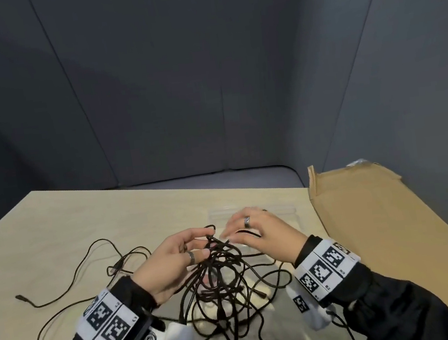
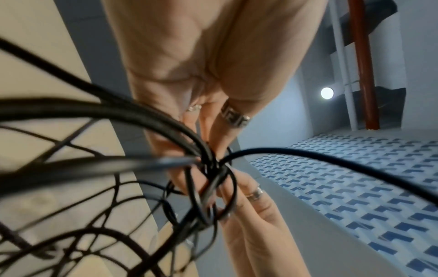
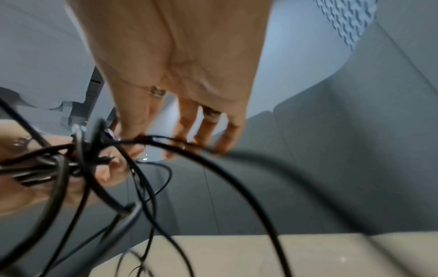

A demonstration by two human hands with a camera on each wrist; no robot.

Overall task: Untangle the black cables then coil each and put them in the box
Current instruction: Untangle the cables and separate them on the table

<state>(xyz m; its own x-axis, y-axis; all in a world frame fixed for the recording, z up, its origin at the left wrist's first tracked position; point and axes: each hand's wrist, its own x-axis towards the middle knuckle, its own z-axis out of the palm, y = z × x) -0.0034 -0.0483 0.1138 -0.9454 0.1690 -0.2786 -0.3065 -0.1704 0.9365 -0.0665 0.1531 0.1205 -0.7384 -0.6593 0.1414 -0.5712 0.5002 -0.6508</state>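
Note:
A tangle of thin black cables (image 1: 222,277) hangs over the table (image 1: 55,233) between my hands, its lower loops resting on the surface. My left hand (image 1: 208,241) grips the top knot of the tangle (image 2: 211,165) with curled fingers and thumb. My right hand (image 1: 233,231) meets it from the right, and its fingertips pinch one strand (image 3: 189,146) that runs out of the knot. A brown cardboard box (image 1: 378,221) lies at the right edge of the table, apart from both hands.
One loose cable end (image 1: 21,298) trails across the table to the left. A clear plastic bag (image 1: 250,211) lies flat under my right hand. Grey partition walls (image 1: 207,87) enclose the far side.

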